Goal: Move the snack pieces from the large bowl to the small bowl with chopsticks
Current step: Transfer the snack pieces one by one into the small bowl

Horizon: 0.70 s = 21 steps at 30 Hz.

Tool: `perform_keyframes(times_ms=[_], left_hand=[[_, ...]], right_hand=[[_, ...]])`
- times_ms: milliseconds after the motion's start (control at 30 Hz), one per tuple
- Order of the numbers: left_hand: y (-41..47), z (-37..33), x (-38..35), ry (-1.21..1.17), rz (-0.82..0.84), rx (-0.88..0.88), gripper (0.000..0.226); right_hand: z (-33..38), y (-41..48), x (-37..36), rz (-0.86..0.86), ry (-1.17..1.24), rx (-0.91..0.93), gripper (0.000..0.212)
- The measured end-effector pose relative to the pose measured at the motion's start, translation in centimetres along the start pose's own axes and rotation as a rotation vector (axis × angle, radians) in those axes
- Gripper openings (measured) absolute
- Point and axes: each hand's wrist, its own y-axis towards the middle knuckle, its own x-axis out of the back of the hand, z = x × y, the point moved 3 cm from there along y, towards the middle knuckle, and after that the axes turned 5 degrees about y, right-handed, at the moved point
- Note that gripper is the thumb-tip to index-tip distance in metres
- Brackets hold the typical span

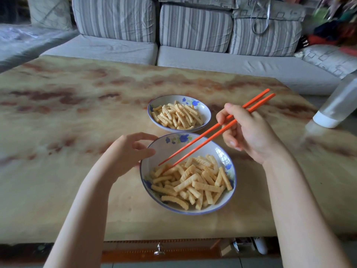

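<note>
The large bowl [164,149] sits near the table's [77,117] 6 o'clock edge, holding a loose pile of snack pieces [195,182] that fills its 6 o'clock half. The small bowl [205,111] stands just beyond it at 12 o'clock, close but apart, with its own heap of pieces [177,117]. The right hand [249,132] hovers at the large bowl's 2 o'clock, fingers pinched round the 2 chopsticks [212,133] (orange, slanting down toward 8 o'clock). Their tips are a little apart inside the large bowl, 1 at the edge of the pile near 10 o'clock, the other over the bare wall just beside it. The left hand [127,151] curls against the large bowl's rim at 10 o'clock, thumb tip over the edge and forefinger arched along the rim. A pale bottle [338,105] leans at the table's 3 o'clock edge. A striped sofa [116,47] runs behind the table at 12 o'clock.
</note>
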Motion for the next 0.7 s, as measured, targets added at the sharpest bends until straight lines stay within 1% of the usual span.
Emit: perform_keyframes(times_ms=[133,267,400,467,567,700], left_hand=[[0.1,0.0,0.0,0.000,0.000,0.002,0.030],[0.1,0.1,0.0,0.003,0.004,0.006,0.030],[0.0,0.0,-0.1,-0.013,-0.001,0.005,0.029],[0.1,0.1,0.0,-0.004,-0.013,0.004,0.031],[0.2,0.3,0.0,0.008,-0.018,0.004,0.031],[0.2,0.2,-0.1,0.004,-0.018,0.004,0.032]], right_hand=[[-0.3,0.2,-0.2,-0.015,0.054,0.006,0.043],[-0.1,0.2,0.4,-0.061,0.081,0.019,0.042],[0.2,0.3,1.3,-0.135,0.160,0.059,0.041],[0.3,0.4,1.6,-0.201,0.240,0.092,0.042],[0.2,0.7,2.1,-0.361,0.366,0.149,0.043],[-0.1,1.1,2.1,-0.495,0.376,0.198,0.037]])
